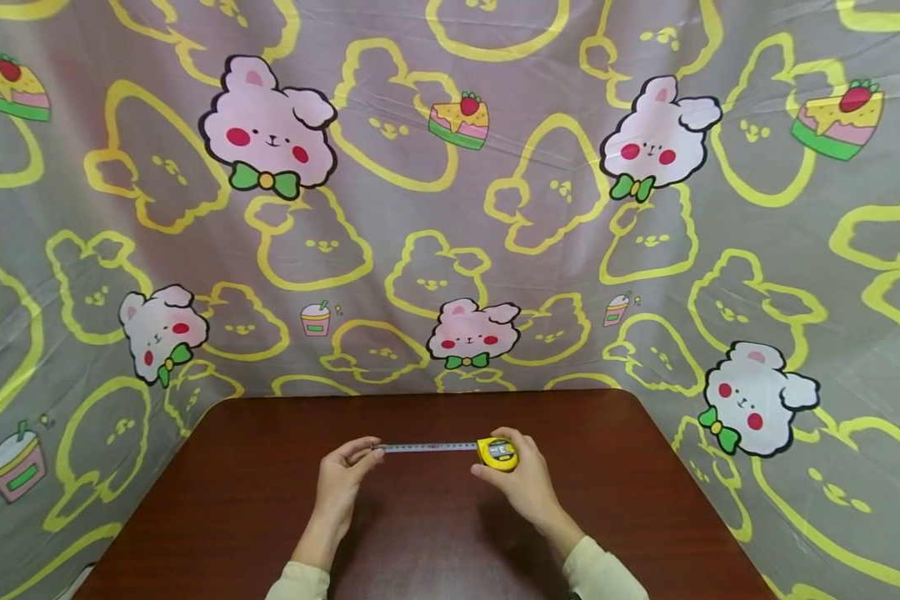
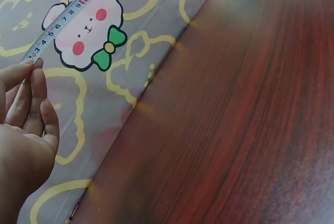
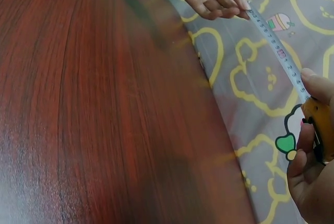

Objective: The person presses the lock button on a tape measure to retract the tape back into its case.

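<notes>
A yellow tape measure [image 1: 498, 453] is held above the table in my right hand [image 1: 528, 483], thumb on its near side and fingers round the far side. Its silver blade [image 1: 427, 447] stretches out leftward, roughly level. My left hand [image 1: 339, 483] pinches the free end of the blade between thumb and fingers, which hide the end hook. In the left wrist view the numbered blade [image 2: 65, 18] slants up from the fingertips of the left hand [image 2: 28, 125]. The right wrist view shows the case [image 3: 319, 130] in the right hand [image 3: 313, 182], with a black clip on it.
A dark red-brown wooden table [image 1: 420, 542] with rounded far corners lies under both hands. Grey cloth [image 1: 390, 208] printed with rabbits, cakes and cups hangs behind the table and along both sides.
</notes>
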The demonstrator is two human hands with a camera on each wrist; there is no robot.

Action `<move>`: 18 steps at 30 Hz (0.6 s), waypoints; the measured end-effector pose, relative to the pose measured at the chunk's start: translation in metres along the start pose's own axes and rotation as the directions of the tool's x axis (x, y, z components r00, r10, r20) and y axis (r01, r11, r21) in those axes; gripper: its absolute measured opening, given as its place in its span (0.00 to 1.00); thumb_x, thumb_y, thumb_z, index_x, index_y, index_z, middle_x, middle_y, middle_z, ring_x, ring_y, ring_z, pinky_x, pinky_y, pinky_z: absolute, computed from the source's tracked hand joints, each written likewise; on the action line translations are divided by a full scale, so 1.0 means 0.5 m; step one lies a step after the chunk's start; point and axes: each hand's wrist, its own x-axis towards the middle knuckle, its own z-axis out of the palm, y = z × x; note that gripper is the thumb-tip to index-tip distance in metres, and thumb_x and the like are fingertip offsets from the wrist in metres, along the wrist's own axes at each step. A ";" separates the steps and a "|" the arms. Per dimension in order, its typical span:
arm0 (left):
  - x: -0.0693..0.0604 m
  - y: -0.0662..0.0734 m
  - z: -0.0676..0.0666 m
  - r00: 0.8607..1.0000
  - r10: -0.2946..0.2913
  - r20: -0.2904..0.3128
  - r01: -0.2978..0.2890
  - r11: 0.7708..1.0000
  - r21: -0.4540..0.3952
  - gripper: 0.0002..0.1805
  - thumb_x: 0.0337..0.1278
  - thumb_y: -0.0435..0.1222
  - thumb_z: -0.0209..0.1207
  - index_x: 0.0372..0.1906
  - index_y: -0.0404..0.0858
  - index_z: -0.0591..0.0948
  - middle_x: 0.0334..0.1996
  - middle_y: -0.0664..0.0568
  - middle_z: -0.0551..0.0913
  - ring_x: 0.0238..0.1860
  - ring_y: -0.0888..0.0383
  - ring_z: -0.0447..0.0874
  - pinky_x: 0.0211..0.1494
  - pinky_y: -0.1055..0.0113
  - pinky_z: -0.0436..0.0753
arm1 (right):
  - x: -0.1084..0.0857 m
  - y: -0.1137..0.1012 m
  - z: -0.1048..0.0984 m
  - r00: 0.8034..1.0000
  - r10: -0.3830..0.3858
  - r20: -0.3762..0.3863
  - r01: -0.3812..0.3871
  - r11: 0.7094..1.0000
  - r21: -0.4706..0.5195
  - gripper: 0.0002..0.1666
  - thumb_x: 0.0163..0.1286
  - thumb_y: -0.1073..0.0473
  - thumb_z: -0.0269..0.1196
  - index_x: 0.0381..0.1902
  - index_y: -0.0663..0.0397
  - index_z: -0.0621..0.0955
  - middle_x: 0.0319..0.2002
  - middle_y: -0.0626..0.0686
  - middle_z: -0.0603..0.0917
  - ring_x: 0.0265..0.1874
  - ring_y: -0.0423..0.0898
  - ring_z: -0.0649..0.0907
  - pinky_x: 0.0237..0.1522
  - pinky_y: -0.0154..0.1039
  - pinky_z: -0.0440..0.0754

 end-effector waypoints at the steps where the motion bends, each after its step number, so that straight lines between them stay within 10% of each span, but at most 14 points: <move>1: 0.000 -0.001 0.001 1.000 -0.001 0.001 0.001 1.000 0.000 0.17 0.63 0.25 0.68 0.52 0.18 0.81 0.34 0.47 0.89 0.35 0.57 0.89 0.44 0.67 0.85 | 0.000 0.000 0.002 1.000 -0.003 0.001 0.003 1.000 0.000 0.36 0.53 0.51 0.83 0.58 0.48 0.81 0.46 0.53 0.77 0.43 0.51 0.78 0.45 0.45 0.80; 18: -0.003 -0.005 0.020 1.000 -0.006 0.016 0.006 1.000 0.000 0.17 0.61 0.25 0.70 0.51 0.19 0.82 0.34 0.46 0.89 0.35 0.55 0.89 0.42 0.67 0.85 | -0.002 0.001 0.021 1.000 -0.023 0.012 0.023 1.000 0.003 0.35 0.53 0.49 0.83 0.57 0.47 0.80 0.46 0.53 0.77 0.43 0.51 0.78 0.43 0.45 0.80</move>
